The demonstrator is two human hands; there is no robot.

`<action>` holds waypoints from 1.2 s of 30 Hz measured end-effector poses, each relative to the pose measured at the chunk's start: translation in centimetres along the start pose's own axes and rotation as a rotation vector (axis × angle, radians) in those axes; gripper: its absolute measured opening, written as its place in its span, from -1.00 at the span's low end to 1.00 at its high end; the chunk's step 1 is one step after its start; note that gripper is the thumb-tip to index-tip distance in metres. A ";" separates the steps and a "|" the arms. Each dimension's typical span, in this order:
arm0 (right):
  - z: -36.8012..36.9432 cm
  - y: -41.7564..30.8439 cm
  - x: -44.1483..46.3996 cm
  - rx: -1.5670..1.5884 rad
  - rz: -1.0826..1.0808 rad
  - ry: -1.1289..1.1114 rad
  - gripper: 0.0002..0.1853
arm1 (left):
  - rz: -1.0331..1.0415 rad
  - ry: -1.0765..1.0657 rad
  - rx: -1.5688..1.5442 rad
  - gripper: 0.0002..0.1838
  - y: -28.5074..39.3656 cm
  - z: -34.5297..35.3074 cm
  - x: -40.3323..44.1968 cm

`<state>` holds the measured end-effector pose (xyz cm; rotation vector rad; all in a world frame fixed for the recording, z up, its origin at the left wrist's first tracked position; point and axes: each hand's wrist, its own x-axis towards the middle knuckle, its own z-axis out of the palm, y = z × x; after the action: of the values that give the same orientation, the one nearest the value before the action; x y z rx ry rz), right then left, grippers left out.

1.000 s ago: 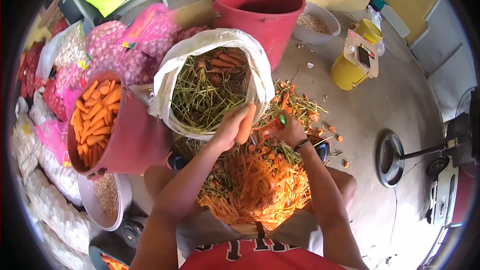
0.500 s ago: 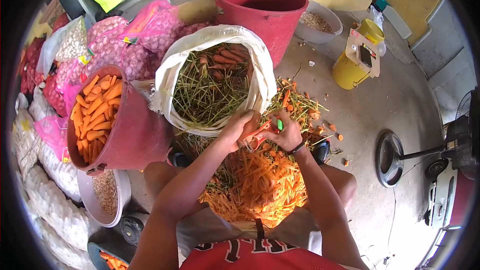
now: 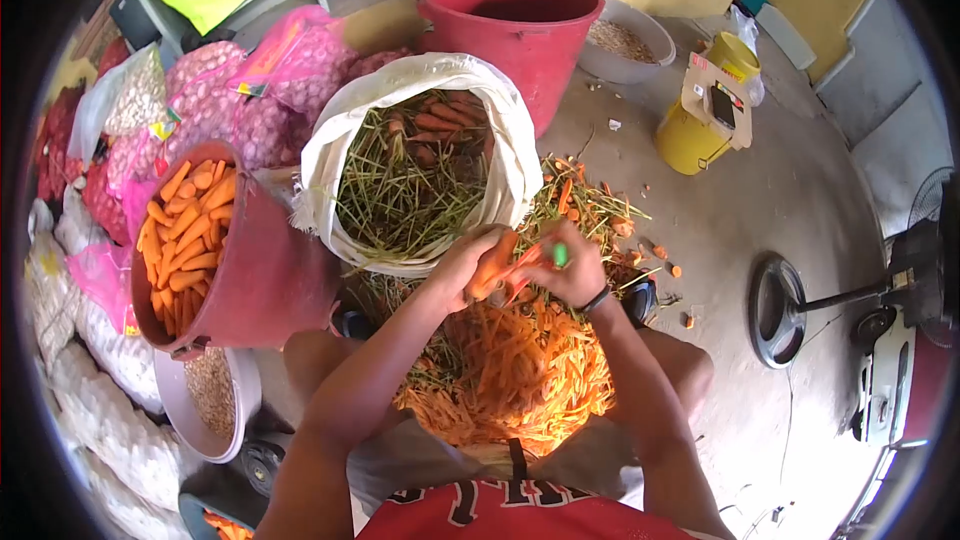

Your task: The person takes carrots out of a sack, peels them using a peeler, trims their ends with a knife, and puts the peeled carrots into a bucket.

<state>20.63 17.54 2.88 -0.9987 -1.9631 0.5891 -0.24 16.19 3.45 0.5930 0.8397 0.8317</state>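
My left hand (image 3: 468, 262) is closed round a carrot (image 3: 492, 268), whose near end shows bright orange. My right hand (image 3: 574, 270) grips a peeler (image 3: 526, 262) with an orange-red frame and a green part, held against the carrot's side; motion smears it a little. Below both hands lies a heap of orange carrot peelings (image 3: 520, 370) between my knees. Just beyond my left hand stands a white sack (image 3: 325, 155), its rim rolled down, with green stalks (image 3: 400, 185) and unpeeled carrots (image 3: 440, 120) inside.
At left, a tilted red bin (image 3: 285, 260) holds peeled carrots (image 3: 190, 220). Another red bin (image 3: 560, 50) stands behind the sack. Pink mesh bags of garlic (image 3: 210, 80) are piled at back left. A yellow bucket (image 3: 685, 135) carries cardboard and a phone; a fan (image 3: 780, 315) stands at right.
The carrot in my left hand now shows a bright orange surface where it looked duller and browner. The peeler has shifted slightly along it, and the view has moved a little.
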 end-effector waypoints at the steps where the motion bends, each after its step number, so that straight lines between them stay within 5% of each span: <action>1: 0.1 -0.5 0.2 -0.028 -0.047 0.001 -0.36 | 0.041 0.120 -0.052 -0.64 -0.6 0.8 0.0; 8: -3.7 4.9 1.3 -0.154 0.330 0.272 -0.36 | -0.064 -0.052 0.067 -0.66 -0.5 0.6 -1.2; 10: -2.8 2.3 1.1 0.007 0.315 0.190 -0.36 | -0.020 -0.033 -0.018 -0.66 -0.2 0.5 -1.0; 13: 0.0 -1.5 0.6 -0.021 -0.062 -0.001 -0.39 | 0.069 0.142 -0.094 -0.66 -0.2 1.0 -0.7; 16: -0.4 0.5 0.8 -0.124 -0.126 0.030 -0.33 | 0.028 -0.031 0.056 -0.63 -0.6 0.4 -0.8; 17: -2.4 1.8 1.5 -0.196 0.140 0.107 -0.29 | 0.006 -0.047 0.099 -0.64 -0.2 0.5 -1.0; 20: -3.0 3.6 1.5 -0.126 0.333 0.224 -0.31 | -0.043 0.070 0.005 -0.64 0.2 0.5 -1.5; 24: 0.3 -1.5 0.9 -0.011 -0.089 0.026 -0.34 | 0.041 0.009 -0.157 -0.65 -0.4 -0.3 -0.4; 25: 0.4 -1.3 0.8 -0.052 -0.081 -0.013 -0.33 | 0.067 0.173 -0.144 -0.67 -0.5 0.8 -0.5; 28: -1.0 1.2 1.3 -0.137 0.093 0.086 -0.28 | -0.019 -0.015 -0.058 -0.68 -0.3 0.0 -1.2; 32: -2.1 2.5 1.6 -0.061 0.334 0.203 -0.29 | 0.011 0.050 -0.146 -0.64 0.1 0.5 -1.7; 36: 0.3 -2.1 0.8 -0.088 -0.082 -0.058 -0.32 | 0.077 0.238 -0.179 -0.66 0.2 1.5 -1.2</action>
<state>19.16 16.96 4.56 -0.9589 -2.0861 0.4939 0.41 15.11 4.92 0.3744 0.9505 1.0498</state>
